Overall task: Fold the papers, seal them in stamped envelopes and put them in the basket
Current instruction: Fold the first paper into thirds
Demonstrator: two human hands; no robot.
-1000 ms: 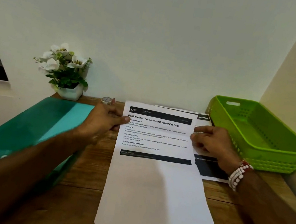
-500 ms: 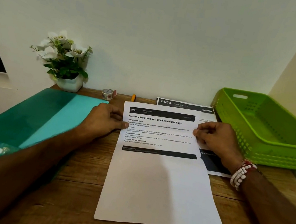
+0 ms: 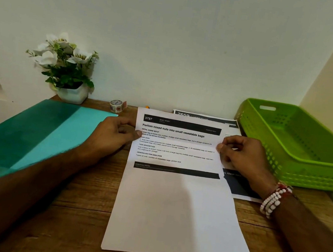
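Note:
A printed white sheet of paper [image 3: 177,206] lies lengthwise on the wooden desk [image 3: 74,203], text at its far end. My left hand [image 3: 111,136] pinches its left edge near the top, thumb on the page. My right hand [image 3: 243,157] pinches the right edge at the same height. A second printed sheet [image 3: 239,185] lies under it, sticking out to the right and at the back. The green plastic basket [image 3: 297,146] stands at the right, against the wall, with nothing visible inside.
A teal plastic folder [image 3: 35,137] with a snap button covers the left side of the desk. A white pot of white flowers [image 3: 67,71] stands at the back left. A small roll of patterned tape [image 3: 116,105] and an orange tip sit by the back wall.
Both hands keep their hold on the sheet's upper edges. The sheet has slid a little toward me, uncovering the header of the second sheet behind it. The view has tilted upward slightly.

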